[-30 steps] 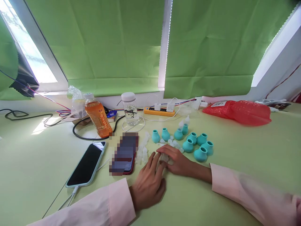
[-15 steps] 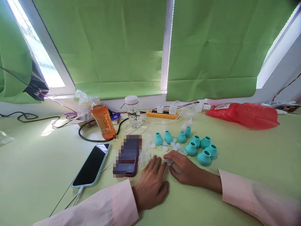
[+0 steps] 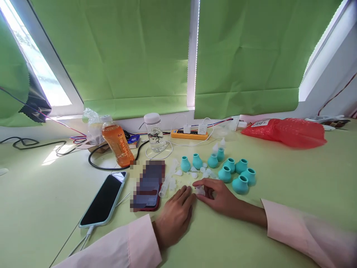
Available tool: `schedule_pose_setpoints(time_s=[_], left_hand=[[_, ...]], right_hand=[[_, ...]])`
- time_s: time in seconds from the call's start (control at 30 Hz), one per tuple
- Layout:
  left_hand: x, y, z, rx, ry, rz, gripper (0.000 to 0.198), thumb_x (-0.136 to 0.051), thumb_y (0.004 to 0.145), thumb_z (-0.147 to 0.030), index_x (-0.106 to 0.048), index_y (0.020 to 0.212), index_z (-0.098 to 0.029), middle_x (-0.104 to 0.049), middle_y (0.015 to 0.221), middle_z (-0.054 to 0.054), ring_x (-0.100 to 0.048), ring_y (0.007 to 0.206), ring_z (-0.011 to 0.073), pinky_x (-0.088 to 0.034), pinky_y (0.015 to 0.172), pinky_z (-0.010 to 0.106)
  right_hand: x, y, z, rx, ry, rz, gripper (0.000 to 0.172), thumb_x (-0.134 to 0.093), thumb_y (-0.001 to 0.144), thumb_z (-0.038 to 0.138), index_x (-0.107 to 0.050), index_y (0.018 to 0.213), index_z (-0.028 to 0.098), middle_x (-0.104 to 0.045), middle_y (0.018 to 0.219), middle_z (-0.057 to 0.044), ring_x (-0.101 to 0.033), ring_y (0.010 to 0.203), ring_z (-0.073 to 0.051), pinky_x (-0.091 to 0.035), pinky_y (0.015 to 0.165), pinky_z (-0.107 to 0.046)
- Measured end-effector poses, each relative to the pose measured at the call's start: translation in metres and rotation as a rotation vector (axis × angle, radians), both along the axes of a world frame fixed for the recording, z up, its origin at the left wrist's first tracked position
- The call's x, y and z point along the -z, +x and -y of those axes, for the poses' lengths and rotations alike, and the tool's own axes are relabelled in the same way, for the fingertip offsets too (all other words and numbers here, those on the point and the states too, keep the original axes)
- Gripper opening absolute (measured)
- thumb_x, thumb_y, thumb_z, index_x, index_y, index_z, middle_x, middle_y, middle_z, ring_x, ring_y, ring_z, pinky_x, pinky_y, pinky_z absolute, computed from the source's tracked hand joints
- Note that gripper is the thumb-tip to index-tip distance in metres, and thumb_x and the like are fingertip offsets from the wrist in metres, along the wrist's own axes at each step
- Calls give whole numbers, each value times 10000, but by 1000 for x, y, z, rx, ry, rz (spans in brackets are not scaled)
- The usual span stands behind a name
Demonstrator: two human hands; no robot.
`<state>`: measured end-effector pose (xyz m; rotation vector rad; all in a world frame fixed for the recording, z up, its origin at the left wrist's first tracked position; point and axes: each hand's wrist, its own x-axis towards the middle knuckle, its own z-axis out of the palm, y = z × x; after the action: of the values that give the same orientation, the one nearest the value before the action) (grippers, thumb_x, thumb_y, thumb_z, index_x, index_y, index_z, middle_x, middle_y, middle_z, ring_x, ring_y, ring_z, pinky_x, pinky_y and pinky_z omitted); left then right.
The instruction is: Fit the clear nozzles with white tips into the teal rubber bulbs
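My right hand (image 3: 219, 195) pinches a small translucent plastic piece (image 3: 199, 190) between thumb and index finger, low over the table. Beside it my left hand (image 3: 175, 216) lies palm down, its fingers stretched out and close together; their tips are near that piece. Just beyond the hands are scattered small translucent plastic parts (image 3: 194, 175), some of them round and some tube-like (image 3: 164, 189). Several turquoise bulb-shaped pots with open necks (image 3: 240, 184) stand beyond the right hand. Two turquoise bulbs at the back (image 3: 212, 160) have clear pointed tips on top.
On the left lie a phone with a charging cable (image 3: 103, 199) and a second, blurred-out phone (image 3: 149, 184). Behind them stand an orange drink bottle (image 3: 118, 145) and a clear water bottle (image 3: 155, 136). A yellow power strip (image 3: 189, 135) and a red plastic bag (image 3: 284, 132) lie farther back.
The right hand's thumb and index finger have shifted slightly around the translucent piece. The left thumb has drawn in beside its fingers. The whole view has shifted a little.
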<state>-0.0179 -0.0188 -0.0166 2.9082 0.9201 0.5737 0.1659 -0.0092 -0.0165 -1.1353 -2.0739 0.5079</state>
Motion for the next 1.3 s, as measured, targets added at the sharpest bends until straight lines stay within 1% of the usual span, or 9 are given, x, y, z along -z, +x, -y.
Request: schedule_pose_setpoints(time_s=[0.13, 0.27, 0.33, 0.47, 0.53, 0.63, 0.77, 0.97, 1.3], left_hand=[[3, 1, -6, 41, -31, 208, 226, -386, 814, -97, -556, 956, -138, -616, 987, 74, -541, 949, 181, -494, 778, 311], [5, 1, -10, 23, -96, 353, 164, -438, 788, -105, -595, 807, -149, -628, 779, 60, -566, 747, 149, -500, 640, 267], [4, 0, -10, 7, -98, 389, 153, -451, 779, -111, -598, 777, -151, -611, 737, 59, -562, 700, 140, -491, 603, 253], [0, 1, -6, -4, -42, 524, 145, -459, 774, -98, -590, 766, -159, -595, 729, 48, -560, 685, 124, -476, 594, 231], [-3, 2, -3, 6, -14, 621, 129, -474, 765, -84, -580, 763, -157, -589, 731, 46, -562, 692, 118, -477, 612, 228], [-6, 2, -1, 78, -18, 702, 125, -495, 745, -53, -567, 761, -155, -591, 730, 43, -567, 712, 117, -484, 661, 240], [-6, 2, 0, 159, -46, 704, 141, -513, 722, -22, -563, 743, -152, -586, 731, 42, -567, 728, 121, -484, 671, 249], [-11, 2, 1, 114, -44, 728, 128, -538, 717, -42, -578, 747, -160, -606, 765, 47, -586, 709, 121, -492, 624, 229], [-9, 3, -1, 102, -115, 770, 89, -584, 698, -68, -579, 732, -150, -615, 733, 42, -577, 703, 137, -488, 599, 260]], right_hand=[[6, 1, -3, -25, -139, -87, 341, -542, 696, 189, -550, 1037, 189, -556, 712, -5, -474, 538, -82, -418, 493, -211], [6, 0, -2, -75, -305, -209, 376, -546, 702, 207, -510, 1076, 189, -543, 738, -2, -489, 591, -83, -440, 549, -225], [4, -2, 0, -91, -399, -308, 405, -580, 687, 229, -470, 1075, 191, -543, 735, 8, -506, 602, -81, -445, 558, -223], [3, -4, -1, -125, -670, -476, 454, -675, 604, 329, -433, 957, 179, -544, 637, 36, -499, 455, -68, -399, 411, -190], [2, -4, -3, -118, -744, -523, 477, -699, 569, 364, -449, 924, 167, -555, 618, 32, -501, 424, -72, -389, 381, -189], [0, -4, -4, -145, -783, -569, 501, -714, 551, 363, -491, 942, 143, -580, 607, 17, -514, 431, -80, -404, 401, -200], [-4, -3, -1, -238, -836, -596, 476, -701, 583, 343, -506, 967, 140, -588, 549, 26, -491, 385, -68, -363, 371, -179], [-5, -1, -1, -287, -899, -605, 442, -696, 589, 346, -495, 929, 149, -652, 677, -23, -490, 380, -62, -372, 369, -185], [-4, -1, -1, -294, -902, -565, 449, -675, 600, 367, -508, 947, 137, -662, 709, -44, -507, 398, -59, -396, 396, -185]])
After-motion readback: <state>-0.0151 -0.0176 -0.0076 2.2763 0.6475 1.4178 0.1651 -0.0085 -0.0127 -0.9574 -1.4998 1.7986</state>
